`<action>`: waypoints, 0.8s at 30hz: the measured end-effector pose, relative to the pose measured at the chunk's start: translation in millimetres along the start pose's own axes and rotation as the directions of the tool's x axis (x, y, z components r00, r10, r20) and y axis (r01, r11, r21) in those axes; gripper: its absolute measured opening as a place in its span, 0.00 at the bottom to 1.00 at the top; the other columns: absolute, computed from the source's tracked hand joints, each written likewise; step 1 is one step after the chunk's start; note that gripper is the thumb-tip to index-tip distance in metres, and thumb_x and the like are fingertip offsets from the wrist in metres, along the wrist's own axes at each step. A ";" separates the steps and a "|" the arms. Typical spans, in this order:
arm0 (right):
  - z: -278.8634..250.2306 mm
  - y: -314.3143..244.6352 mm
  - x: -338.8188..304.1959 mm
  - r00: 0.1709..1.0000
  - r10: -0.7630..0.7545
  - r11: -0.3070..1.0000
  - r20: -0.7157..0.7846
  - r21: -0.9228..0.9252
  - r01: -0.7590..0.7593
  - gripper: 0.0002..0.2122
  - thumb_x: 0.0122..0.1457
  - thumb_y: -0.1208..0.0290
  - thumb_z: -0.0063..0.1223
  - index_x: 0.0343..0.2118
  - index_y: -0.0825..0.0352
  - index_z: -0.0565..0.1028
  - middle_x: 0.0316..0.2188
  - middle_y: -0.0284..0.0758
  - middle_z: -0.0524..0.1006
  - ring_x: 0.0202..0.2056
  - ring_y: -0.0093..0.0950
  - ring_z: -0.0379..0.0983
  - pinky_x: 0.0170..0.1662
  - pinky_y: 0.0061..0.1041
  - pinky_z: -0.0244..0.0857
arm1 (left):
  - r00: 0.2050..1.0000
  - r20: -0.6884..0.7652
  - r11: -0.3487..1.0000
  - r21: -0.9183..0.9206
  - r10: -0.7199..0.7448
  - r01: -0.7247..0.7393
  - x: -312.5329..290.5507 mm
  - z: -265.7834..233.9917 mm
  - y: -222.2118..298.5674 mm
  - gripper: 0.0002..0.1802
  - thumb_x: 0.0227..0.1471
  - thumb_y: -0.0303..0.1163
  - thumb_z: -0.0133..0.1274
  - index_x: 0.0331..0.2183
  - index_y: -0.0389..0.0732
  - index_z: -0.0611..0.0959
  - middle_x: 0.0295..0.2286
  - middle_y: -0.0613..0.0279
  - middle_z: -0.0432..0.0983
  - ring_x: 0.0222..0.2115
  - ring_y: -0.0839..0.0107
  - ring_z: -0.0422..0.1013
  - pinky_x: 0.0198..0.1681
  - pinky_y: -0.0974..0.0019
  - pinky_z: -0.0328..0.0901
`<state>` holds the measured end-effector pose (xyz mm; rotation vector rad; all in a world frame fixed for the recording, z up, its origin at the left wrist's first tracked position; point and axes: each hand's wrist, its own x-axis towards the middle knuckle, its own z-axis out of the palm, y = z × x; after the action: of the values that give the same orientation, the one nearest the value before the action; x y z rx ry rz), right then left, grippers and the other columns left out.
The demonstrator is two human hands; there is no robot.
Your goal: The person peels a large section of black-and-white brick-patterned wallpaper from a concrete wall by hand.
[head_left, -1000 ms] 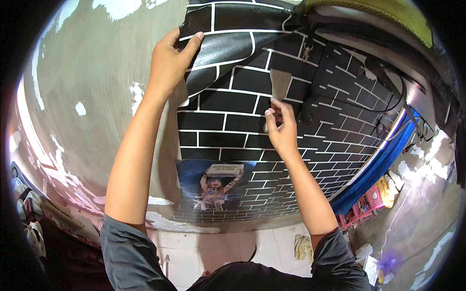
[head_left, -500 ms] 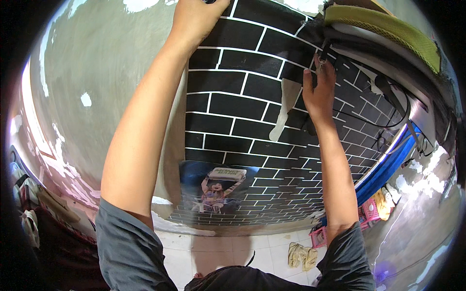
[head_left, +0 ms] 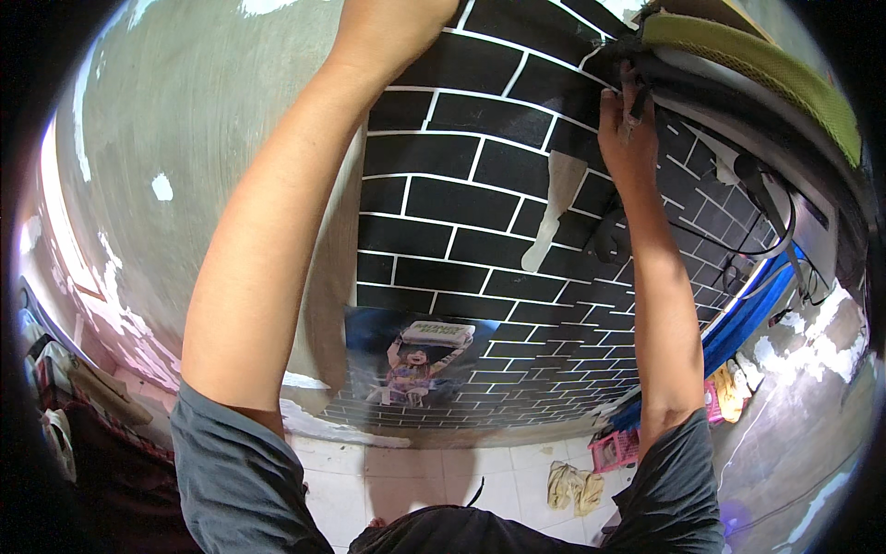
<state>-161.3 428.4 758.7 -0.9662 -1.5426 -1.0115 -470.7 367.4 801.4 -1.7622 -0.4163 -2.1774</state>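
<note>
Black wall covering with a white-lined brick pattern (head_left: 443, 198) spreads over the wall before me. My left hand (head_left: 397, 32) is raised at its upper left border; the picture's top edge cuts off the fingers. My right hand (head_left: 630, 134) reaches up along the covering at the upper right, thumb and fingers stretched out and apart. Its fingertips are at the underside of a black bag with yellow-green mesh (head_left: 738, 60). A dark strap with a small metal clip hangs across the fingers and partly hides them. Left of my right forearm, a pale torn patch (head_left: 556, 198) interrupts the pattern.
A poster of a figure lifting a case (head_left: 415, 360) sits low on the covering. Bare grey plaster (head_left: 221, 138) lies leftward. Black cables (head_left: 784, 222), a blue cloth (head_left: 724, 342) and a pink basket (head_left: 614, 451) are on the right. Yellowish cloth (head_left: 574, 487) lies on the tiled floor.
My view has shifted slightly, so wall and bag appear a little further right. My left hand has moved higher, further out of view. The right hand has moved slightly up towards the bag.
</note>
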 end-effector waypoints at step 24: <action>-0.9 2.8 12.9 0.979 -0.170 0.978 -0.116 -0.141 0.154 0.17 0.64 0.62 0.48 0.53 0.62 0.73 0.39 0.54 0.77 0.37 0.51 0.77 0.38 0.41 0.74 | 0.862 0.359 0.629 0.590 0.357 -0.506 13.8 142.8 7.3 0.09 0.48 0.29 0.50 0.33 0.40 0.83 0.33 0.55 0.76 0.43 0.59 0.71 0.50 0.48 0.59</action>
<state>-160.6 429.7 771.8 -0.8576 -1.4805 -1.2798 -343.4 418.6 843.9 -1.4602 -0.6450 -1.2625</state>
